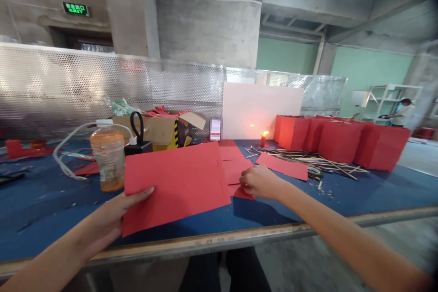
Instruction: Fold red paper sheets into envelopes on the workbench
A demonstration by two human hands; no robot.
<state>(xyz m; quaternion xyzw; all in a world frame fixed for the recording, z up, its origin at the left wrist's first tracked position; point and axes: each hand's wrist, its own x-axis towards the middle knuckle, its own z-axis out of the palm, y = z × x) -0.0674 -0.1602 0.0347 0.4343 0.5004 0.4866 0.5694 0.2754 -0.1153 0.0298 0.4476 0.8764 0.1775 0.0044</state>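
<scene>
My left hand grips the left edge of a large sheet of red paper, thumb on top and the other fingers behind it. The sheet is tilted above the front of the blue table and has small slits near its right edge. Just right of it, my right hand is closed in a fist-like shape over more red paper pieces lying on the table. Its fingertips are turned away, so what they pinch, if anything, is hidden. Another flat red paper strip lies beyond the right hand.
A lit red candle burns behind thin sticks and a tape roll. Red paper boxes stand at right. An orange drink bottle, a black power bank, an open carton and a phone stand at left and centre.
</scene>
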